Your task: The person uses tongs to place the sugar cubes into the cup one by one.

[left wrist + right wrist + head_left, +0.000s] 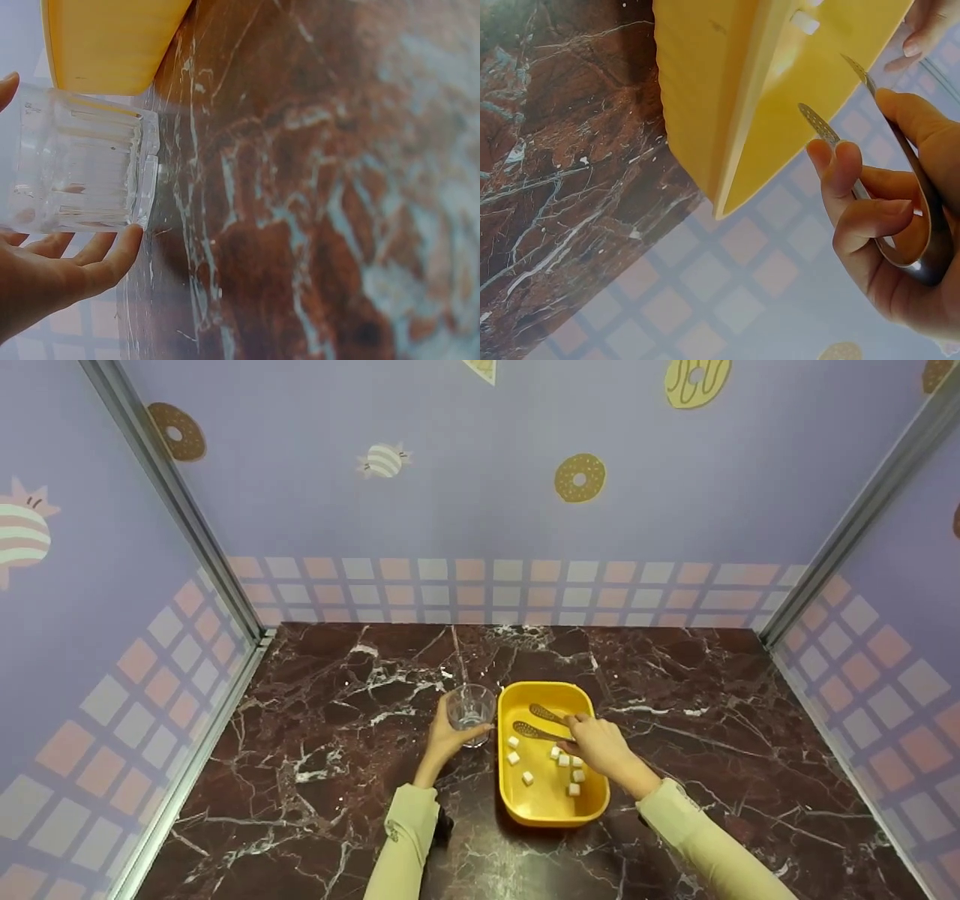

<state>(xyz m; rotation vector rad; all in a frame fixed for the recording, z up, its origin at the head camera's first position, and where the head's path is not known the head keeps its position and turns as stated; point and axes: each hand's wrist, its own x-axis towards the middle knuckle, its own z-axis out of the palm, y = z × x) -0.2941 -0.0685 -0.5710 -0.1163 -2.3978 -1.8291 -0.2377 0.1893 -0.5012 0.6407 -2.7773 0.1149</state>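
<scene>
My left hand point(448, 741) grips a clear drinking glass point(472, 706) at the left side of a yellow plastic tub point(538, 804). In the left wrist view the glass has a thick base close over the tabletop, with the thumb on one side and the fingers on the other. Metal tongs point(935, 251) with perforated tips are in my right hand point(601, 744), which reaches over the tub's right wall. Their arms stand apart with nothing between the tips. Several white cubes point(564, 760) lie in the tub, mostly toward its right side, below the tongs.
Under everything is a dark red marbled tabletop point(337, 780) with white veins. Pale purple wall panels point(480, 510) with printed doughnuts and a checked border stand behind and on both sides. Metal frame posts point(187, 510) run up the corners.
</scene>
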